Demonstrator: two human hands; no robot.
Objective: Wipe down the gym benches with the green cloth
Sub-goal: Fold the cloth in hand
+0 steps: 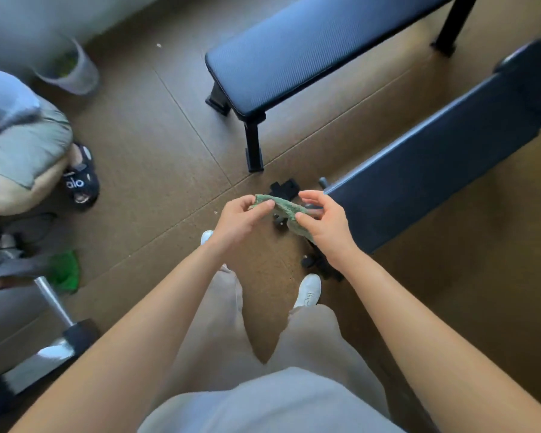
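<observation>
I hold a small green cloth [284, 208] stretched between both hands above the floor, in front of my legs. My left hand [238, 217] pinches its left end and my right hand [325, 223] pinches its right end, with part of the cloth hanging under the right palm. A flat dark-blue gym bench [310, 42] stands ahead, running up to the right. A second dark-blue padded bench [434, 173] lies to my right, its near end just beside my right hand. The cloth touches neither bench.
Another person [22, 157] in black sandals sits at the left. A pale bin [72, 70] stands by the wall at the far left. A dumbbell [53, 332] and something green [64, 270] lie on the brown floor at the lower left. Black bench hardware [283, 190] sits behind my hands.
</observation>
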